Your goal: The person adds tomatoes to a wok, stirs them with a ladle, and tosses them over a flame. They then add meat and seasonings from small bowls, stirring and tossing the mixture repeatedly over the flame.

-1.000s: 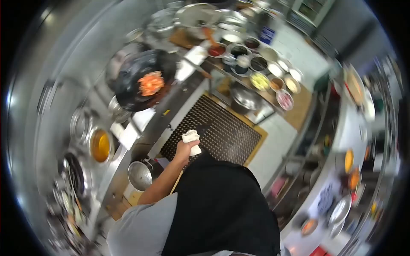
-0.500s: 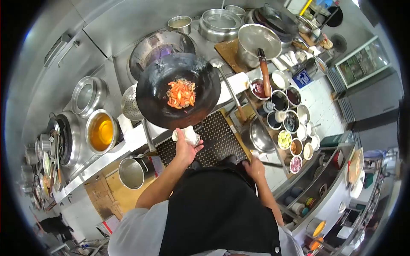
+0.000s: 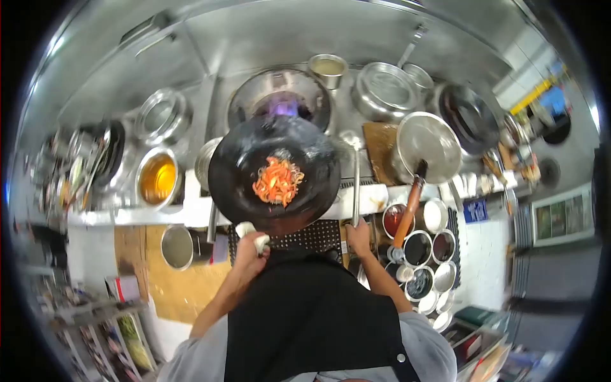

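Left to right along the desk (image 3: 127,215): we note a pot of amber oil (image 3: 156,180) at far left, well apart from the hands. Below the desk edge stands a small steel pot (image 3: 177,247).

Left hand (image 3: 249,258): fingers (image 3: 259,242) closed around a white cloth (image 3: 247,230) wrapped at the near rim of the wok (image 3: 275,173). The wok sits just in front of the burner (image 3: 280,107), whose flame shows blue behind the far rim. Orange and red strips of food (image 3: 277,181) lie in the middle of the wok, apart from the fingers.

Right hand (image 3: 358,239): closed on the lower end of a ladle (image 3: 354,170), whose long handle runs up along the wok's right rim; its bowl rests near the far right edge of the wok. We cannot tell how firmly the fingers press.

Room: the wok's left rim lies close to a strainer (image 3: 205,162); its near rim overhangs the desk edge above the black floor mat (image 3: 305,237). To the right, a wooden-handled pan (image 3: 428,145) and a cluster of seasoning bowls (image 3: 417,248) crowd the right hand's side; little free surface there.

Against half a second earlier: the left hand was open just under the cloth, now it grips it at the wok. The right hand hung low by the apron, now it is on the ladle. The view has swung squarer to the stove.
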